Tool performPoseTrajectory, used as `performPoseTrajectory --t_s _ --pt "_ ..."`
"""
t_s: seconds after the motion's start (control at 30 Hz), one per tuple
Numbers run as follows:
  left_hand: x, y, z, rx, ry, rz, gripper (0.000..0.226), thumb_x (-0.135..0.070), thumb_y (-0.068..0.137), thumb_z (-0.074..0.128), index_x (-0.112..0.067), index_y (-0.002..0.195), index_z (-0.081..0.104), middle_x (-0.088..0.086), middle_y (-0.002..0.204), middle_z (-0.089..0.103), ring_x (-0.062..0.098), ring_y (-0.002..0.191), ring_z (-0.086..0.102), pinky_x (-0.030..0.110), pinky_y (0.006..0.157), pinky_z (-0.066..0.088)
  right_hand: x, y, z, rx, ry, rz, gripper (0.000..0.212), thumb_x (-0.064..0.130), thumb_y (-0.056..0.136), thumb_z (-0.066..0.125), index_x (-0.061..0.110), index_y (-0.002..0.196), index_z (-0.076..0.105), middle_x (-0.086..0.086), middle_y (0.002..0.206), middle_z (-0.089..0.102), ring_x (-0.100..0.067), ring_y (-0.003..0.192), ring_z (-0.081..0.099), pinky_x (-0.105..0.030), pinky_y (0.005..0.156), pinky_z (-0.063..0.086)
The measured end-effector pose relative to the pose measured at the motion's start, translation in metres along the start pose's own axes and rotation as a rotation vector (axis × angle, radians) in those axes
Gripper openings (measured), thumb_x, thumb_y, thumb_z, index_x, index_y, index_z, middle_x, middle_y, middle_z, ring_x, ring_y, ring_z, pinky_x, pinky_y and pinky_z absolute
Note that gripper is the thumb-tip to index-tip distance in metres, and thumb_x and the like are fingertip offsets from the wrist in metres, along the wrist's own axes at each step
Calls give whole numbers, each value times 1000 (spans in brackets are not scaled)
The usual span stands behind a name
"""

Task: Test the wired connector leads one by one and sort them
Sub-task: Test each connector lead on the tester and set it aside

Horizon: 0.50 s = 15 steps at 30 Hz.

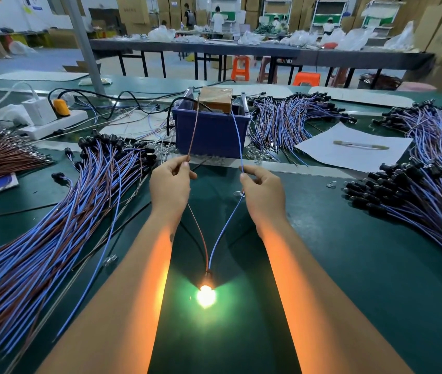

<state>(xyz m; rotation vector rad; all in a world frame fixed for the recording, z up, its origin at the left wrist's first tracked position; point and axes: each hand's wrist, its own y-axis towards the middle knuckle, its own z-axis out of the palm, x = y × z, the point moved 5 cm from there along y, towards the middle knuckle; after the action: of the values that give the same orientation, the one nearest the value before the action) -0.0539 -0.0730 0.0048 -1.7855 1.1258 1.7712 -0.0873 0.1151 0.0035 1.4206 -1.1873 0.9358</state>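
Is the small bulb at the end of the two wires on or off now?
On. The bulb glows bright and lights both forearms orange.

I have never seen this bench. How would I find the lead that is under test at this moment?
Start at the blue bin in the middle of the green table. In front of it, the left hand pinches a brown wire and the right hand a blue wire; both run down between the forearms to one socket. Its bulb is the only one lit.
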Motion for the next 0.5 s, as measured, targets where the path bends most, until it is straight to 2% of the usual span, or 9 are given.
performPoseTrajectory --t_s 0.13,0.23,0.3,0.4,0.43,0.5 --pt "-3 -2 2 28 24 8 22 -16 99 49 -21 113 66 -8 72 67 8 51 48 26 55 44 0 0 0 -24 -2 -9 23 17 93 55 23 111 70 11 74 61 6 58 58 -37 77 56" --pt "-10 -10 16 155 -3 6 21 -14 99 51 -17 113 66 -4 73 68 3 48 53 15 50 44 7 -2 6 -22 -8 -86 24 15 94 57 16 114 69 11 72 59 -6 66 55 -39 80 55" --pt "-14 -19 28 265 -85 -23 19 -9 97 52 -15 106 68 -1 72 68 2 51 57 14 48 44 13 -6 16 47 -26 -152 25 12 94 57 15 116 70 8 85 67 -10 79 61 -34 83 53" --pt "-18 -28 37 352 -178 -61 26 -4 95 51 -21 92 71 -1 75 71 6 61 64 21 54 49 15 -10 26 143 -73 -192 28 10 94 56 19 118 69 4 104 72 -11 97 65 -30 91 51" --pt "-18 -29 37 357 -197 -85 26 -5 95 51 -21 91 71 0 76 72 7 63 65 22 56 49 14 -9 26 153 -72 -191 30 10 94 56 20 119 69 6 101 72 -7 94 64 -27 89 51" --pt "-17 -28 37 357 -224 -136 22 -9 94 53 -22 90 71 1 78 71 11 69 66 24 59 49 13 -8 23 129 -81 -195 30 12 92 60 24 119 67 13 78 63 2 72 57 -21 73 47"
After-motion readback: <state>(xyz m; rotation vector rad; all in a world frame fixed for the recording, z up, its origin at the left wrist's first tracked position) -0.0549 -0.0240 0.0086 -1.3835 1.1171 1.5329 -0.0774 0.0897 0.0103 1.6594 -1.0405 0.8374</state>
